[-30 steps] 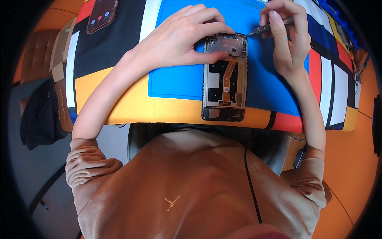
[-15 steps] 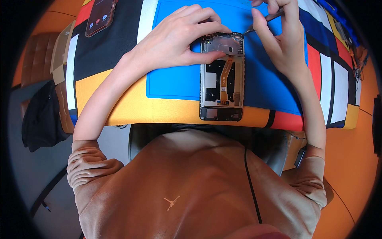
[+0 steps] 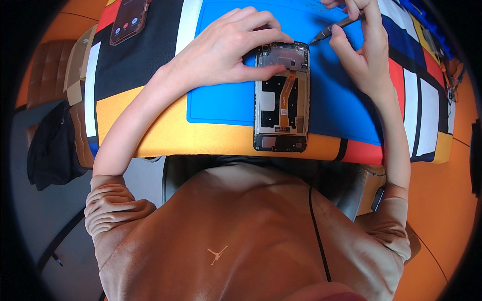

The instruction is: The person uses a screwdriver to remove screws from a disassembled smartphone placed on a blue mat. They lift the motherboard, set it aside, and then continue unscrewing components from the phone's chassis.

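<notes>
An opened smartphone (image 3: 268, 118) lies upright-on at the near edge of a blue mat (image 3: 221, 103), its inner frame and an orange ribbon cable (image 3: 286, 98) exposed. My left hand (image 3: 236, 47) grips its upper part, fingers at the top edge and thumb on the metal plate inside. A slim dark screwdriver (image 3: 334, 30) is in the fingers of my right hand (image 3: 366, 60), slanting down to the left. Its thin tip is by the phone's top right corner; whether they touch, I cannot tell. The upper fingers of my right hand are cut off by the picture's top edge.
A second phone (image 3: 129, 22) with its screen lit lies on the colour-block tablecloth (image 3: 150, 65) at the far left. Tiny dark parts (image 3: 315, 7) are scattered on the mat's far side. Blue items and cables (image 3: 452, 83) sit along the right edge.
My right hand has shifted slightly right and down, its thumb lower, and more of the screwdriver's handle shows. The phone and my left hand appear slightly further right in the picture.
</notes>
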Tool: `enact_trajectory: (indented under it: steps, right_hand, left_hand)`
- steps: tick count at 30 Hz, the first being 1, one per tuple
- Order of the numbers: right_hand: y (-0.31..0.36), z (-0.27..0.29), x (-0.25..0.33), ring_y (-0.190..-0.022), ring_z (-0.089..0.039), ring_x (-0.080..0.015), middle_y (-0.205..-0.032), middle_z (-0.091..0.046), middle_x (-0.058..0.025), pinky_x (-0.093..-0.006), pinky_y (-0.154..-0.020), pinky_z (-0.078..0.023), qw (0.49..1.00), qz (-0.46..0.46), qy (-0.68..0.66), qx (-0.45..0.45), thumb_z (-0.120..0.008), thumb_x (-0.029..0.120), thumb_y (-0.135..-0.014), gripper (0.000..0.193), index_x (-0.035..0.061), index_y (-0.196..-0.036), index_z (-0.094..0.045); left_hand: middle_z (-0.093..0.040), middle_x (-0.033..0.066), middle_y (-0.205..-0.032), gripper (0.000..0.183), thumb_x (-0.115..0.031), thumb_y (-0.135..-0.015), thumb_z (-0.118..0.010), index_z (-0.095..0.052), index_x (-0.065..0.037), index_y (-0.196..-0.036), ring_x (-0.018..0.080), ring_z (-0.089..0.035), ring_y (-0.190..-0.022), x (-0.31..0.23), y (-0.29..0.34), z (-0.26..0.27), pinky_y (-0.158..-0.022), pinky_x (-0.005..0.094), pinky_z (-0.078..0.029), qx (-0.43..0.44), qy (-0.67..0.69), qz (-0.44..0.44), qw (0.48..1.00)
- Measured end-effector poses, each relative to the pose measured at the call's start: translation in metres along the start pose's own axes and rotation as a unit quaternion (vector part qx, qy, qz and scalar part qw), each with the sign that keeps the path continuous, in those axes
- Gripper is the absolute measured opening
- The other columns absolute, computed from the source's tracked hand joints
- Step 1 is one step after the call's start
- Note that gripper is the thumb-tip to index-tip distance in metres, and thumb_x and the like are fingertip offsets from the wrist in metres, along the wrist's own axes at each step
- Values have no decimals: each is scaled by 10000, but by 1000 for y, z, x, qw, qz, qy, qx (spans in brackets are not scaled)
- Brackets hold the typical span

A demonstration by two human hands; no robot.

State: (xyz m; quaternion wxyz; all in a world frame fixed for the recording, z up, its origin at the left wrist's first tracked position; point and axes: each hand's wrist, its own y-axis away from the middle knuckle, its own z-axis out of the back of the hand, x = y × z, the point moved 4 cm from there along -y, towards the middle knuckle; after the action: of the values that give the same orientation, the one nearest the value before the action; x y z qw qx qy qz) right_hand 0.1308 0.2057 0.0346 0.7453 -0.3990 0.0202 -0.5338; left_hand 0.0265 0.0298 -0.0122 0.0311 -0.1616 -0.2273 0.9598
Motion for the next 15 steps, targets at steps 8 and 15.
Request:
enact_trajectory:
  steps: [8,15]
  right_hand:
    - [0,-1,0,-889,-589,-220,-1001,-590,-164,-303,-801,-473,997,61,-9,-34,-610,-84,-783,295,67,-903,-386]
    - [2,1,-2,-866,-577,-216,-995,-591,-156,-304,-789,-474,998,53,3,-29,-621,-86,-774,305,63,-913,-395]
  left_hand:
    - [-617,58,-1072,442,-439,-905,-747,-721,-118,-1207,230,-590,-999,7,4,-10,-888,356,-469,-21,-24,-16,999]
    - [-616,62,-1068,444,-442,-905,-744,-722,-117,-1207,231,-589,-999,4,3,-5,-890,358,-468,-14,-26,-18,999]
